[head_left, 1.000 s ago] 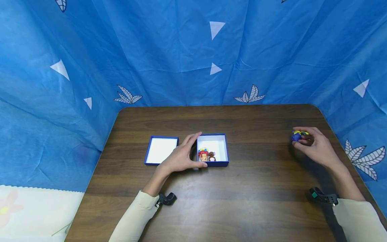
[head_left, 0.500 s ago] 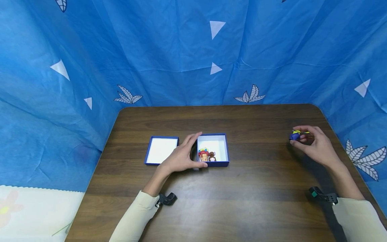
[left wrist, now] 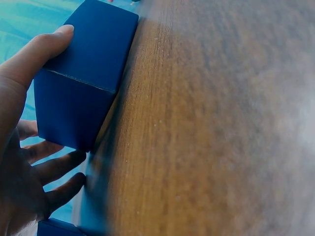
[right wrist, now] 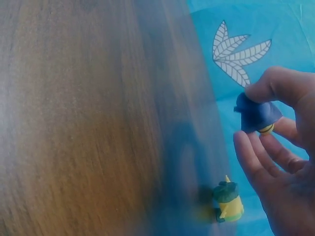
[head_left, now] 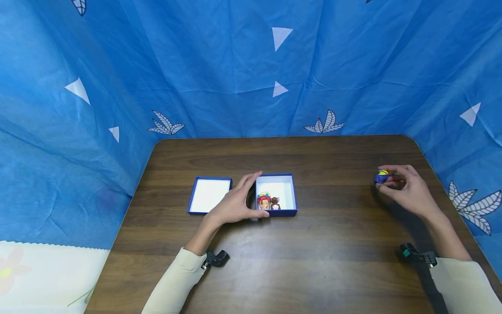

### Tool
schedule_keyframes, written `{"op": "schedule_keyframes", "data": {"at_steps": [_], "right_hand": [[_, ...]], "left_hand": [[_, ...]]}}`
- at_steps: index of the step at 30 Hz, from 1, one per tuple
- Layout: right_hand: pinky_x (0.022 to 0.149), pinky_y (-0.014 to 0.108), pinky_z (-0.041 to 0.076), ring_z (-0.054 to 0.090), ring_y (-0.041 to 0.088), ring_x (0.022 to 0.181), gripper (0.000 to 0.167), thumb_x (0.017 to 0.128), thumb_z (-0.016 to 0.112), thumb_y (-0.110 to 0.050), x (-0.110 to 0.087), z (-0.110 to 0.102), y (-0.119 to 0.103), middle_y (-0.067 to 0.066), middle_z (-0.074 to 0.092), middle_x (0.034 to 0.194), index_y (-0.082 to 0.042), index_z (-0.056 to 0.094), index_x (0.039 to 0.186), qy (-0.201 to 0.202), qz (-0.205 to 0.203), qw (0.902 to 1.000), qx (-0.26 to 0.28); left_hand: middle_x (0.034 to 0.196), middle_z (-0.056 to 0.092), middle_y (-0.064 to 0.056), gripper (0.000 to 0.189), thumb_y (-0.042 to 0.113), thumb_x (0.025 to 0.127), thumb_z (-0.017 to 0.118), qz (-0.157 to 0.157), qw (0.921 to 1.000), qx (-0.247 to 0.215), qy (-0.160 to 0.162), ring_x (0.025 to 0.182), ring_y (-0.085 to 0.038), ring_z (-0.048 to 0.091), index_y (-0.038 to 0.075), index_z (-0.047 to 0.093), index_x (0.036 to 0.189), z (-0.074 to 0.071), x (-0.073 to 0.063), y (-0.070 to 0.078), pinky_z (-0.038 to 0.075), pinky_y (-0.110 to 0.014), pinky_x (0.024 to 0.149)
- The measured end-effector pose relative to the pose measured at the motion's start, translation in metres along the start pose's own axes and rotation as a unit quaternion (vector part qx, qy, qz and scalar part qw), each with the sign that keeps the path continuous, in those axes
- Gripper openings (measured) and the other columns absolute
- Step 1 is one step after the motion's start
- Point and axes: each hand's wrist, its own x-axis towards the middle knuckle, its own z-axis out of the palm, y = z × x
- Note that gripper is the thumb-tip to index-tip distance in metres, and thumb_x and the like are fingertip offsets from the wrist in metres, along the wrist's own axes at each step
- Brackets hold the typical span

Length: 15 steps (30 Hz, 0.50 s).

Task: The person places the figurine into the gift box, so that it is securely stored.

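Note:
My left hand (head_left: pixel 233 204) holds the small open blue box (head_left: pixel 283 213) at its left end, thumb against the near wall and a fingertip at the far corner. Two toy figures lie inside: a red-and-yellow one (head_left: pixel 264 201) and a smaller brown one (head_left: pixel 275 203). In the left wrist view the thumb presses the box's blue side (left wrist: pixel 98 54). Far to the right, my right hand (head_left: pixel 412 187) pinches a blue-and-yellow toy figure (right wrist: pixel 257 114) between thumb and fingers. Beneath that hand a green-and-yellow toy figure (right wrist: pixel 229 202) stands on the table, mostly hidden in the head view.
The box lid (head_left: pixel 209 196) lies left of the box, its white inside facing up. A brown wooden table (head_left: pixel 313 261) carries everything, and a blue patterned cloth (head_left: pixel 243 65) hangs behind it and down both sides.
The right hand has shifted slightly left, and the blue-and-yellow figure has turned a little in its fingers. The left hand and the box have stayed in place.

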Motion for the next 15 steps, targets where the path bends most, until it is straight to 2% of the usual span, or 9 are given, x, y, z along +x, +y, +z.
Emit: {"op": "schedule_keyframes", "data": {"at_steps": [4,8,13,15], "right_hand": [[0.073,0.002,0.048,0.055,-0.014,0.09,0.052,0.096,0.082,-0.013,-0.0025,0.0021,0.0017,0.015,0.051,0.126,-0.001,0.06,0.142,-0.015,0.01,0.9997,0.014],[0.07,0.006,0.048,0.057,-0.013,0.088,0.052,0.097,0.082,-0.018,-0.0043,0.0035,0.0021,0.01,0.054,0.126,-0.004,0.059,0.142,-0.016,0.018,0.9996,0.012],[0.073,0.005,0.046,0.057,-0.01,0.088,0.051,0.097,0.081,-0.018,-0.0046,0.0027,-0.0006,-0.008,0.057,0.118,-0.006,0.058,0.141,-0.009,0.017,0.9998,0.01],[0.074,0.004,0.045,0.057,-0.01,0.09,0.052,0.096,0.081,-0.015,-0.0039,0.0027,-0.0017,-0.012,0.056,0.117,-0.005,0.056,0.14,-0.005,0.013,0.9998,0.012]], "left_hand": [[0.173,0.031,0.0,0.126,0.071,0.076,0.088,-0.001,1.0,0.005,-0.001,0.143,-0.035,0.057,0.037,0.015,0.173,0.0004,0.0002,-0.0007,0.053,-0.064,0.112],[0.173,0.032,0.0,0.126,0.07,0.076,0.088,0.001,1.0,0.006,-0.001,0.144,-0.035,0.057,0.036,0.015,0.173,0.001,0.0007,-0.0017,0.053,-0.064,0.112],[0.172,0.032,0.0,0.125,0.07,0.077,0.088,0.0,1.0,0.006,0.002,0.144,-0.036,0.056,0.037,0.015,0.173,0.0017,0.0009,-0.0025,0.052,-0.065,0.112],[0.173,0.032,0.0,0.125,0.07,0.077,0.088,-0.001,1.0,0.006,0.003,0.144,-0.036,0.057,0.038,0.015,0.173,0.0018,0.0009,-0.0026,0.053,-0.065,0.112]]}}
